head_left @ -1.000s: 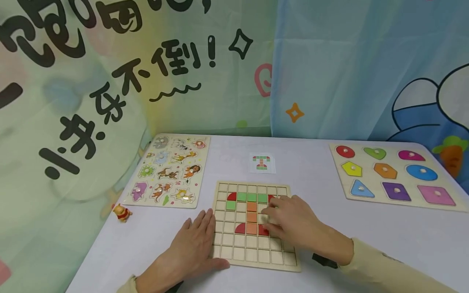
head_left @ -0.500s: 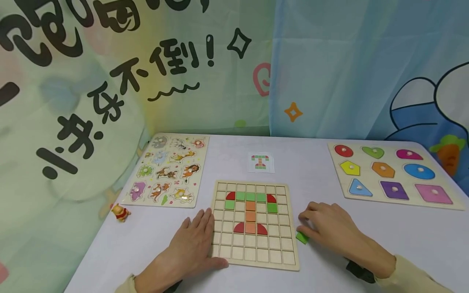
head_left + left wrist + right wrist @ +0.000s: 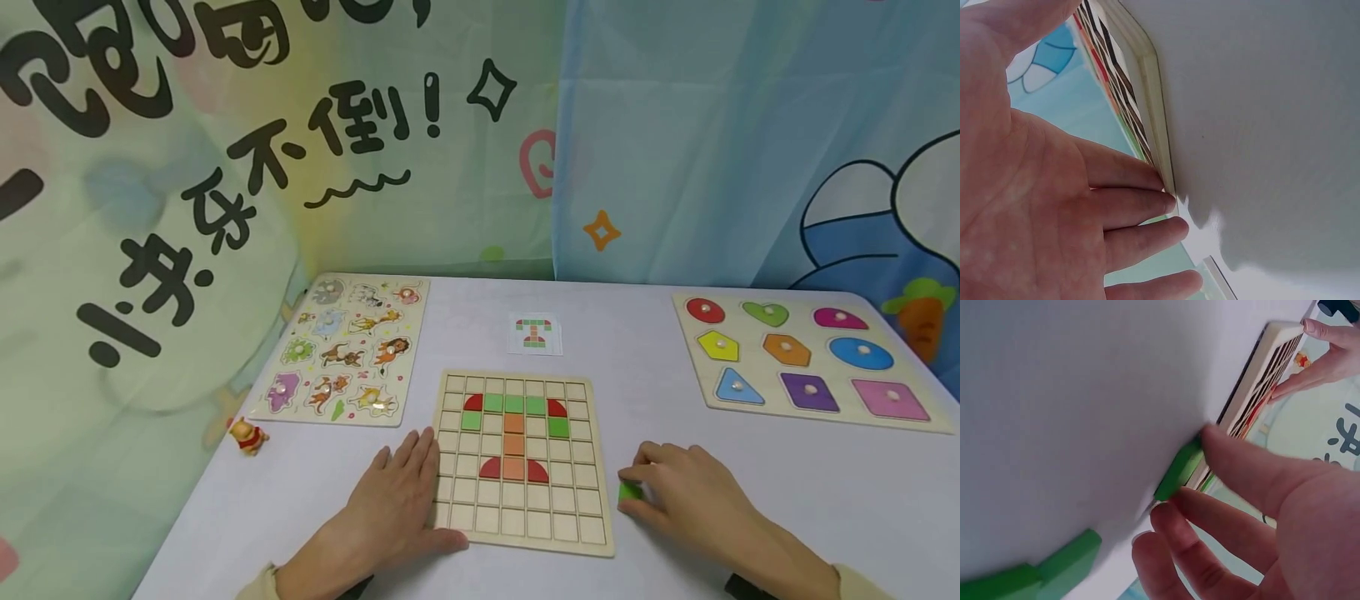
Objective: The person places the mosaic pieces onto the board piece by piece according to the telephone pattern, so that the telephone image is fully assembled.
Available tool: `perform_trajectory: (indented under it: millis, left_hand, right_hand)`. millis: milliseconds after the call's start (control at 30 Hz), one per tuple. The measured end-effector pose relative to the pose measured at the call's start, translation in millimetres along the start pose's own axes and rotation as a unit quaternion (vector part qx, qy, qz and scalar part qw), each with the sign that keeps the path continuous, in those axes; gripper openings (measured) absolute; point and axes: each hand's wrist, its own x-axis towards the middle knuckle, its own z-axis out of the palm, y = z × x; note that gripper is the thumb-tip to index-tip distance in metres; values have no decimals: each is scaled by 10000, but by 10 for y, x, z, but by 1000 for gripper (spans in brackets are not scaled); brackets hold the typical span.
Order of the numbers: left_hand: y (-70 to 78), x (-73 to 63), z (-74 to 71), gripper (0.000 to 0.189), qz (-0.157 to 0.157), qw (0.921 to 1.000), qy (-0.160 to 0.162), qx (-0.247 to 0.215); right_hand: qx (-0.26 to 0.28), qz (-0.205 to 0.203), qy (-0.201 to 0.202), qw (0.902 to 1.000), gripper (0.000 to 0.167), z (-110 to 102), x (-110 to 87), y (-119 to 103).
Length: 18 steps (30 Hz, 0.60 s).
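My left hand (image 3: 393, 504) rests at the left edge of a wooden grid board (image 3: 563, 527), its fingers straight along the rim and its thumb over the front corner. Set in the board are green squares (image 3: 513, 404), a column of orange squares (image 3: 513, 444) and red quarter-round pieces (image 3: 537, 472). To the right of the board, my right hand (image 3: 697, 500) pinches a green block (image 3: 1179, 467) between thumb and fingers, low at the table. More green blocks (image 3: 1069, 565) lie on the table in the right wrist view; in the head view the right hand hides them.
Behind the board lies a small pattern card (image 3: 535, 333). An animal puzzle (image 3: 348, 354) is at the back left, with a small bear figure (image 3: 248, 436) by its corner. A shapes puzzle (image 3: 757, 354) occupies the back right. A printed curtain (image 3: 420, 250) hangs behind the table.
My right hand has left the board and moved right and toward me, uncovering a red piece and a green square. It now pinches a green block beside the board. The left hand stays put.
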Motion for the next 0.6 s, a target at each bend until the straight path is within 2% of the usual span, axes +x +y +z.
perform_trajectory:
  millis: [167,367,500,600]
  left_hand:
    - [4,-7,-3,116,-5,10000,9,25]
    - [7,-7,-6,116,7,10000,24,86]
    - [9,1,-7,116,2,10000,9,57]
    - [11,4,-8,116,5,10000,33,93]
  right_hand:
    - [-47,-191,276,9994,27,39,-50,19]
    - [-168,-267,388,9987,25,-9,-36,-56]
    - [-211,-626,696,9954,27,-48,24,-191]
    - [-183,-1056,935,9898,25,-49,92,-334]
